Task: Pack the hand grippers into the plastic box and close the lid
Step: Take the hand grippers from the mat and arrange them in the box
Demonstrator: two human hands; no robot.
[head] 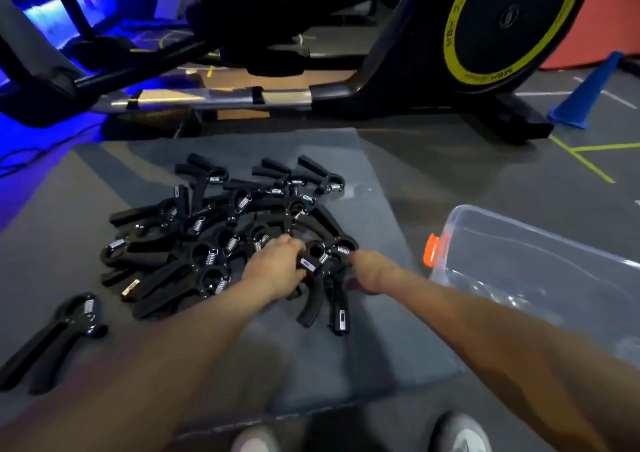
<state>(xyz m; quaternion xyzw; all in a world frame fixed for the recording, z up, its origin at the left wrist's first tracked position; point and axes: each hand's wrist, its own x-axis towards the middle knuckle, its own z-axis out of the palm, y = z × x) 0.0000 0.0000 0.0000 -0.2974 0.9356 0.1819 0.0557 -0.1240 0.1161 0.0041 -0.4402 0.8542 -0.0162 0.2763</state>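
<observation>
Black plastic hand grippers (221, 243) with bare steel springs lie heaped on a grey mat (346, 365) in the head view, one stray gripper (59, 333) apart at the near left. The left hand (277, 268) curls over the near edge of the heap, and the right hand (367, 271) has its fingers tucked under a pair of grippers (325, 278); both seem to grasp, though the fingertips are hidden. The clear plastic box (540, 271) stands just right of the mat, apparently empty, an orange latch (433, 249) on its near end; no lid is plainly seen. These grippers look stiff, fairly light and not fragile, but handles and springs interlock, so a lift may drag neighbours. Taking each by its two handles, clear of the spring, seems safest.
</observation>
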